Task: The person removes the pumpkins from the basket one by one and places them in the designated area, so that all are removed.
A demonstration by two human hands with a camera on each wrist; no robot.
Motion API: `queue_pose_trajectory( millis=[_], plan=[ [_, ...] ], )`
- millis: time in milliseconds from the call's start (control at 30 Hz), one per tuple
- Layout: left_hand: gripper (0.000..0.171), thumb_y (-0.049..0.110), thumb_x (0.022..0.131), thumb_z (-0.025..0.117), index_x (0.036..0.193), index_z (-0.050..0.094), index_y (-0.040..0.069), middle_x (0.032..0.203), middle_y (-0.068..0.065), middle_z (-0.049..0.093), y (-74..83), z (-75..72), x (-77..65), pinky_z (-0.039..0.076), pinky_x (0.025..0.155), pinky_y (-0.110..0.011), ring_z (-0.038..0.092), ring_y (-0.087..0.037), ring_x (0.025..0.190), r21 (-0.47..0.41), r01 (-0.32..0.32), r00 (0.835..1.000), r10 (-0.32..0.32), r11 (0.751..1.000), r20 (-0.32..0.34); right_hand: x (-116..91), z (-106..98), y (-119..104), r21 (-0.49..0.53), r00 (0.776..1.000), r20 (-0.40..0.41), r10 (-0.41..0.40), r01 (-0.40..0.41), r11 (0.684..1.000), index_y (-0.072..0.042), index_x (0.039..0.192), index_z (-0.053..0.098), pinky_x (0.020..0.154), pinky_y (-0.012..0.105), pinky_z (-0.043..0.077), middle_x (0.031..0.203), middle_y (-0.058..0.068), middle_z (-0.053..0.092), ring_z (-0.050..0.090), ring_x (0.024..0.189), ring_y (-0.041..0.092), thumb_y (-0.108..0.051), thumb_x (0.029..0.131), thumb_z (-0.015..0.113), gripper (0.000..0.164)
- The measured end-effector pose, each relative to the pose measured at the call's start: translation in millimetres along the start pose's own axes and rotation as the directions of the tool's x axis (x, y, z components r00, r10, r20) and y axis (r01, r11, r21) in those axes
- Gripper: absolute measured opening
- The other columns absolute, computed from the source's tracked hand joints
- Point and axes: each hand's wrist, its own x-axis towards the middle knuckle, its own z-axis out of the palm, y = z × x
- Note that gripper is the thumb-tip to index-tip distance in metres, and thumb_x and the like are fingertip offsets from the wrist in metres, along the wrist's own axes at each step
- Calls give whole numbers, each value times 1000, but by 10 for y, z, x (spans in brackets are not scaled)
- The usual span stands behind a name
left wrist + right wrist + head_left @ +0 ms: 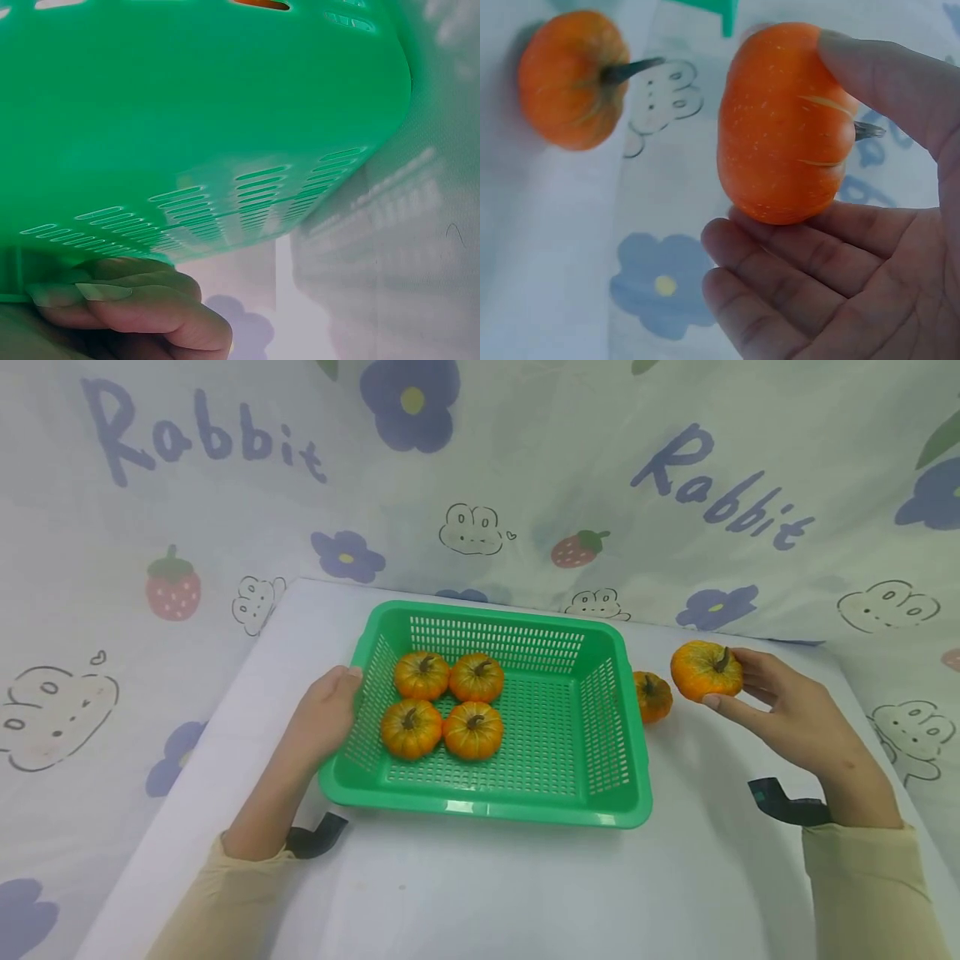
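A green plastic basket [487,810] with slotted walls sits on the white table. My left hand [321,717] grips its left rim; in the left wrist view the curled fingers [161,307] lie against the basket's outer wall. Several small orange pumpkins [475,731] are grouped in the left half of the basket. Right of the basket, above the table, my right hand [791,710] holds another small pumpkin [697,670] between thumb and fingers, its stem toward the palm in the right wrist view. One more pumpkin [654,696] rests beside the basket's right wall, partly hidden by it.
The white table [480,893] is backed and flanked by a pale cloth [525,468] printed with rabbits, flowers and strawberries. Black curved pieces [787,803] are worn at both wrists.
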Motion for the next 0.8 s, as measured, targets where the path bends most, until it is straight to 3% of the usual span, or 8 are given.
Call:
queue_pose_trajectory(
  millis=[467, 800],
  plan=[
    [63, 53, 112, 23, 132, 48, -2, 103, -24, 63, -22, 7, 17, 64, 62, -42, 70, -31, 78, -15, -8, 1000, 8, 1000, -4, 107, 150, 299, 31, 994, 7, 107, -107, 994, 3, 162, 25, 101, 77, 41, 159, 35, 33, 40, 136, 62, -56, 99, 68, 96],
    [63, 53, 112, 23, 133, 48, -2, 104, -24, 64, -25, 3, 18, 64, 62, -42, 71, -31, 80, -7, 1, 1000, -1, 1000, -9, 188, 274, 524, 57, 994, 24, 108, -109, 992, 6, 161, 23, 103, 75, 40, 159, 37, 30, 40, 136, 62, -51, 102, 65, 92]
  ],
)
